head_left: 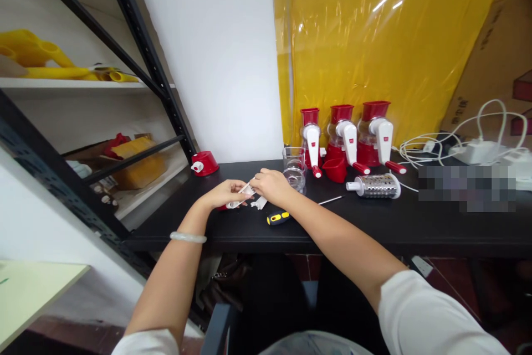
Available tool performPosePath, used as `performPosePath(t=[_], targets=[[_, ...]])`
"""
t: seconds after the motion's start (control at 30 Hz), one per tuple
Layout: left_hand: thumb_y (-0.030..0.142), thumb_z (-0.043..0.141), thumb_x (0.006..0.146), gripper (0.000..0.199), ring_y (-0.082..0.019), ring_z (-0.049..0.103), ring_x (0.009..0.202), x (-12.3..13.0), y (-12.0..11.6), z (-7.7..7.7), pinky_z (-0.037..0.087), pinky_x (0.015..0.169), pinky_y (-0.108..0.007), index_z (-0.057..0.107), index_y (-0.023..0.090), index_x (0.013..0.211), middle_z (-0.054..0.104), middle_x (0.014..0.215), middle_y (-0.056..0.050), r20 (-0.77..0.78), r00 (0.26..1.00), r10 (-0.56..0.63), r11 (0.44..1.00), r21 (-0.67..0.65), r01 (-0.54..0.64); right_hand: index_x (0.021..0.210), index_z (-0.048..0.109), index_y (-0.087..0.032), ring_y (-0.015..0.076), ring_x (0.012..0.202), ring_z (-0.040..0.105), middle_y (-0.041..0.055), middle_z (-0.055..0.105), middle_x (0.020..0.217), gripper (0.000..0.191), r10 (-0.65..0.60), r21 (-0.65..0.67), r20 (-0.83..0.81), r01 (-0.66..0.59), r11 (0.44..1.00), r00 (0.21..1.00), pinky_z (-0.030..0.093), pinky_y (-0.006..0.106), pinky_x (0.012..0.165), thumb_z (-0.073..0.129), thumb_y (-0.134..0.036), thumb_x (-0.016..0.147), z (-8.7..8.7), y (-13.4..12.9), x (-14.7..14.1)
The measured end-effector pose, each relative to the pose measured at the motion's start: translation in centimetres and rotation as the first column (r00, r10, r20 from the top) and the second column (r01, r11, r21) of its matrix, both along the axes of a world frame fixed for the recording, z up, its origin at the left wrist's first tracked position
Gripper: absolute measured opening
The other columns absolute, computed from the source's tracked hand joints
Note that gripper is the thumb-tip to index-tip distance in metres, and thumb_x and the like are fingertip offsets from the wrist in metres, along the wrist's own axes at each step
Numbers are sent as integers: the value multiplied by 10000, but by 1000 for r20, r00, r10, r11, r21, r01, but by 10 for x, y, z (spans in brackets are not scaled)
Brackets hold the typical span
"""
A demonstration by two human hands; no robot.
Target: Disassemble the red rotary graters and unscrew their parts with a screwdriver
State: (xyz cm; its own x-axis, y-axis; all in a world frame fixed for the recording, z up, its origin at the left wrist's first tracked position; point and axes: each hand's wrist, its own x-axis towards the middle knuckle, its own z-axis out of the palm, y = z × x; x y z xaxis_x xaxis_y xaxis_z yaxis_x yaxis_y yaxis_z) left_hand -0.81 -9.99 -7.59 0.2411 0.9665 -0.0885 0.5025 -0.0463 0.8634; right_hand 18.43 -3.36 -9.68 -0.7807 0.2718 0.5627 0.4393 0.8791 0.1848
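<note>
My left hand (226, 194) is closed around a white crank handle (235, 204) with a red knob at its lower left end. My right hand (272, 184) pinches the upper end of the same white part; the fingers partly hide it. Just below them a small white plastic piece (260, 203) lies on the black table. A yellow-and-black screwdriver (277, 217) rests under my right forearm, its shaft showing on the far side. Behind my right hand stands a clear plastic housing (295, 174). Farther left is a red base (206, 163) with a white knob.
Three red-and-white rotary graters (343, 136) stand along the back, with a red cup (334, 170) in front. A metal grater drum (376, 186) lies to the right. White cables (419, 147) tangle at the far right. Black metal shelving (141, 34) rises on the left.
</note>
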Motion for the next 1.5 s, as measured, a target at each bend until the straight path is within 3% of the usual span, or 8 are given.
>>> performPosePath(t=[0.17,0.5,0.73,1.03,1.17,1.3,1.4,1.5], targets=[[341,767,673,358,-157,668,707,1,-1,2,476,637,-246,629,119,918,709,800,-52,-44,998,-50,999,13,50,785,650,-208,173,788,447,25,639,788,221,47,-19,-36,-48,999,998,255,299,588,519,-306,933,-4,2,2],[315,779,652,342,-185,702,759,0,-2,5,505,679,-257,619,132,893,726,827,-63,-3,998,-61,995,-75,60,785,659,-225,170,763,438,23,634,775,260,128,-40,-54,-130,991,990,244,305,589,495,-351,944,-7,3,7],[318,768,652,348,-201,707,763,-3,3,1,489,626,-242,631,112,898,729,826,-90,-45,999,-23,997,-72,20,803,665,-224,172,800,465,27,650,810,238,94,-42,-57,-97,994,994,263,299,592,494,-312,943,-11,5,4],[295,739,661,321,-184,697,701,4,13,-3,514,623,-254,647,112,908,724,828,-78,-129,991,20,1000,1,-20,911,656,-175,210,883,505,76,643,898,134,32,-68,7,-31,997,999,391,300,676,529,-214,901,-14,3,1],[292,744,653,421,-196,703,701,4,12,-2,528,629,-275,609,121,1012,725,904,-90,-133,990,47,999,33,-43,988,626,-147,234,955,491,109,594,981,175,4,-111,-153,-21,994,988,435,331,797,481,-136,891,-10,-1,1],[299,745,673,471,-193,702,722,0,7,2,524,644,-274,584,119,1077,718,911,-89,-86,996,-5,999,50,9,1112,583,-119,257,1091,454,139,543,1106,269,-21,-235,-410,-83,968,912,408,385,950,516,-135,852,-11,-2,-2],[303,746,685,517,-180,699,736,-1,2,5,520,660,-269,569,126,1138,713,951,-91,-45,999,-26,998,50,28,1228,511,-123,250,1131,474,148,517,1181,404,-7,-363,-485,-194,911,875,401,409,984,572,-190,834,-15,2,-5],[296,754,683,635,-180,699,747,0,-3,9,509,631,-250,518,144,1252,706,957,-88,-36,999,-26,999,42,28,1197,517,-142,209,1055,543,121,538,1136,370,-25,-474,-534,-275,837,845,427,385,953,576,-186,834,-19,7,-7]])
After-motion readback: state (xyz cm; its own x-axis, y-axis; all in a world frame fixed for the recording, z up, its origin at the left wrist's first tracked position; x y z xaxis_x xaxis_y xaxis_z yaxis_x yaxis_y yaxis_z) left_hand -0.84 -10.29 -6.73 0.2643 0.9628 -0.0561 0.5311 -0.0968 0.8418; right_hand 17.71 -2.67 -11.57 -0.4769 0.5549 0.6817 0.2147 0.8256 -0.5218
